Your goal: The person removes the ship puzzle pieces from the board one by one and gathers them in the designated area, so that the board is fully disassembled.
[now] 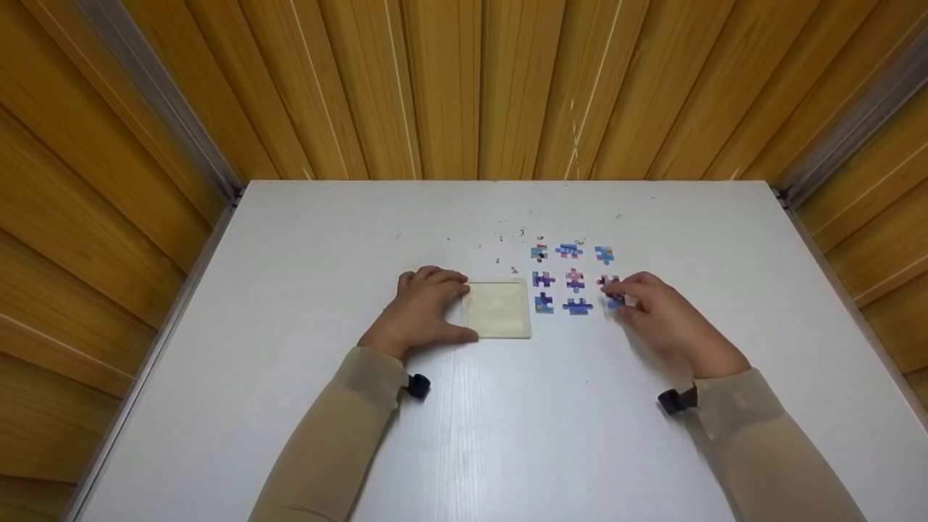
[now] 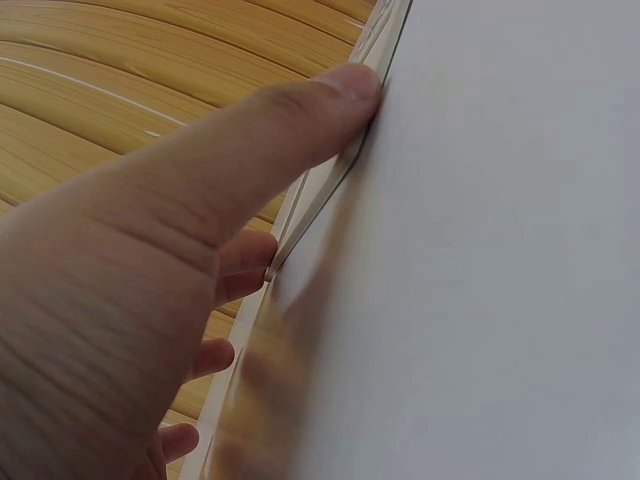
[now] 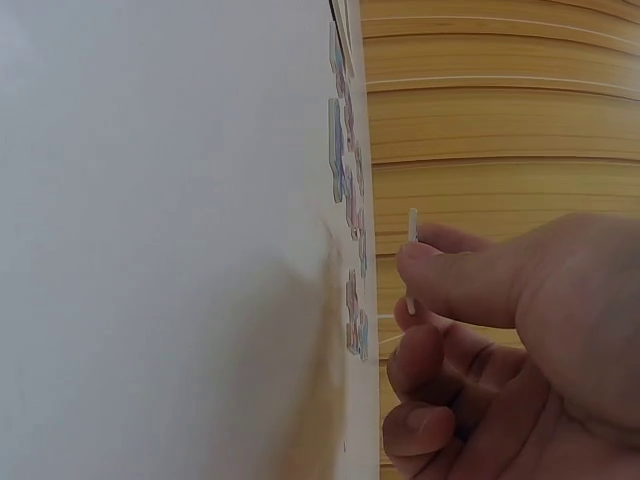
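My left hand (image 1: 428, 308) holds a shallow square puzzle tray (image 1: 528, 312), its thumb at the near edge and its index finger at the far left corner. In the left wrist view the thumb presses against the side of the tray. Between thumb and fingers, my right hand (image 1: 663, 315) pinches a small puzzle piece (image 3: 413, 225), raised off the table and seen edge-on in the right wrist view. Beside the tray, loose colourful jigsaw pieces lie in rows, among them a pink one (image 1: 575, 278) and a purple-blue one (image 1: 578, 307).
The white table (image 1: 507, 435) carries small dark specks (image 1: 522, 233) beyond the pieces. A blue piece (image 1: 604, 254) lies at the far right of the rows. Wood-panelled walls (image 1: 449, 87) enclose the table at the back and both sides.
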